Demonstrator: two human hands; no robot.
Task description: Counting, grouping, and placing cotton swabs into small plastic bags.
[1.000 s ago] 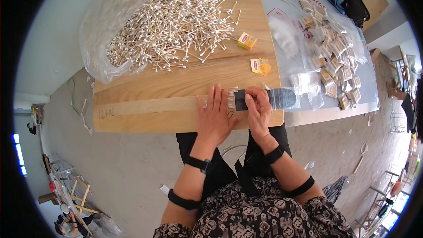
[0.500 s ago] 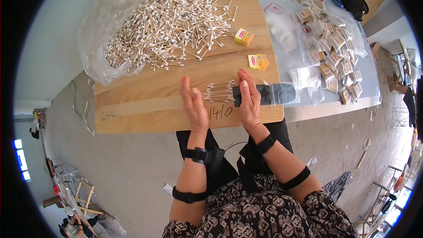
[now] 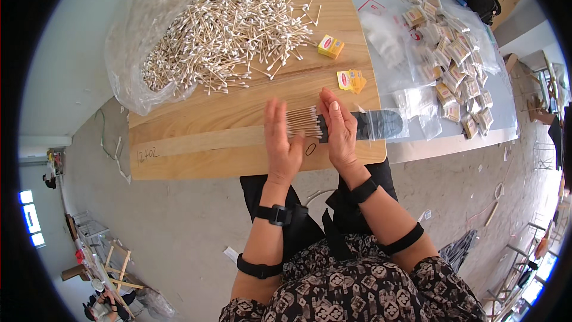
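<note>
A small row of cotton swabs (image 3: 304, 121) lies side by side on the wooden table (image 3: 208, 149), between my two hands. My left hand (image 3: 281, 143) stands on edge with straight fingers, its palm side against the swabs' left ends. On the other side my right hand (image 3: 341, 134) is upright too, its fingers extended and slightly cupped near the right ends. It rests by a dark strip (image 3: 363, 126) whose right part sits under clear plastic. Neither hand grips anything visible. My fingers partly cover the swabs' ends.
A big pile of loose cotton swabs (image 3: 226, 30) spills from a clear plastic bag (image 3: 128, 77). Small yellow boxes (image 3: 330, 46) and flat yellow cards (image 3: 351, 80) lie near the table's right side. Many bagged packs (image 3: 456, 74) cover the adjoining grey surface.
My left hand has moved right, up to the swabs, and the row looks tighter and shifted slightly right. My right hand has barely moved.
</note>
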